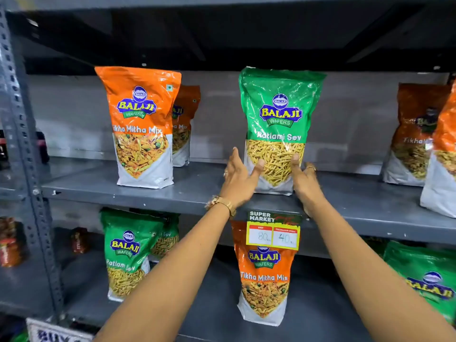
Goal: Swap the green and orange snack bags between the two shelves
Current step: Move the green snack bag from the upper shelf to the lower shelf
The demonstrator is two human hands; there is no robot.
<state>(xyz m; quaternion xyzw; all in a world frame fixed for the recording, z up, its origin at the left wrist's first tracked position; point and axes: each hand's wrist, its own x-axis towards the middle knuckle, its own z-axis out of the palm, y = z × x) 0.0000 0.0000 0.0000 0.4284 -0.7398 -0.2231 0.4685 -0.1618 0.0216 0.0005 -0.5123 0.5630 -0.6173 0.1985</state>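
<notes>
Green bag: a glossy green plastic "Ratlami Sev" snack bag (278,129) stood upright near the front edge of the grey metal upper shelf (103,191), right of centre.
Left hand (238,177): its grip was spread, thumb against the bag's lower left front, fingers reaching behind the left edge; a gold bracelet (220,203) sat at the wrist.
Right hand (304,180): its grip was spread too, thumb on the bag's lower right front, fingers past the right edge.
Orange bag: a glossy orange plastic "Tikha Mitha Mix" snack bag (264,280) stood on the grey metal lower shelf (217,314), directly below the hands, partly behind a yellow price tag (273,230).
Others: more orange bags above, more green bags below.
</notes>
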